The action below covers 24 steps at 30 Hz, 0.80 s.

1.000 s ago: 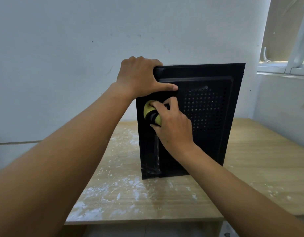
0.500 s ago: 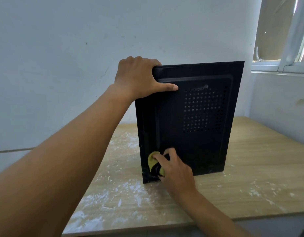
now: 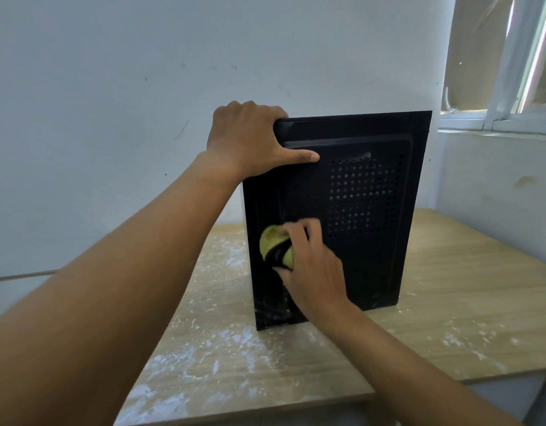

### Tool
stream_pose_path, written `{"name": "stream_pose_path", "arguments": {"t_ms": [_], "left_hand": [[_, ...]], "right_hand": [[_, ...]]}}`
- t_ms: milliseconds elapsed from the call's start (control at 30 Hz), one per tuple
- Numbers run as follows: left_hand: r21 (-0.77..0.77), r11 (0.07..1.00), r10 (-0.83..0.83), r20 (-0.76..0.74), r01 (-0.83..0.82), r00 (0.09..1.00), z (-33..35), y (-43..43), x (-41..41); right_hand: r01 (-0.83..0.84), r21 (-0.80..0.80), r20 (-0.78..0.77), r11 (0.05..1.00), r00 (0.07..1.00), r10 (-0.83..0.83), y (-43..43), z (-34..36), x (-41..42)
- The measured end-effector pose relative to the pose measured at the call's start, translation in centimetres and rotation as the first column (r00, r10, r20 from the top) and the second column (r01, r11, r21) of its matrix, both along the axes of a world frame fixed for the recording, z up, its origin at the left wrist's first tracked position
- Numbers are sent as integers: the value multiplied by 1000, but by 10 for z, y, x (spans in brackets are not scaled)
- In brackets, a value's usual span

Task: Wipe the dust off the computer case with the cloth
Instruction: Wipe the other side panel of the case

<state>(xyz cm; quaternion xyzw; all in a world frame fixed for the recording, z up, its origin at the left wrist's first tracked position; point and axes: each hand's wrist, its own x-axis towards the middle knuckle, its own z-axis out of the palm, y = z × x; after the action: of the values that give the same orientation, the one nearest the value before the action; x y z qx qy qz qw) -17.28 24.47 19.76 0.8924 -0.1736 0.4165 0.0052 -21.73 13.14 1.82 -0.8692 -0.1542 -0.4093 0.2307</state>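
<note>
The cloth (image 3: 276,247) is sliding back up from the bottom corner, now at about 8 o'clock on the side panel of the computer case (image 3: 373,265), which is standing upright on the table (image 3: 465,302). The right hand (image 3: 314,272) is gripping the bunched cloth. The left hand (image 3: 250,139) is clasping the 11 o'clock corner. Smears are still showing at 7 o'clock, so wiping seems unfinished.

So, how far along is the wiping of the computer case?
Partly done, I think. Most of the facing side of the computer case looks dark and clean. In hand: the right hand presses the cloth on its left part while the left hand grips the top corner. Left: pale streaks at the bottom-left corner; other sides are hidden.
</note>
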Motion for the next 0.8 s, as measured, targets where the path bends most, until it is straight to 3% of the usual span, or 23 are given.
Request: {"name": "stream_pose_path", "arguments": {"t_ms": [167,333,633,800], "left_hand": [[8,1000,4,-8,-3,1000,0,0,0],[5,1000,-5,7,5,1000,-1,0,2],[-1,1000,15,-15,-15,1000,0,1,1],[-2,1000,15,-20,-15,1000,1,0,0]], "right_hand": [[-19,92,71,996,997,13,5,54,2],[-41,143,96,989,995,27,12,64,4],[-63,-104,78,993,994,71,28,-2,4],[-104,-149,-42,983,994,98,21,-42,0]]}}
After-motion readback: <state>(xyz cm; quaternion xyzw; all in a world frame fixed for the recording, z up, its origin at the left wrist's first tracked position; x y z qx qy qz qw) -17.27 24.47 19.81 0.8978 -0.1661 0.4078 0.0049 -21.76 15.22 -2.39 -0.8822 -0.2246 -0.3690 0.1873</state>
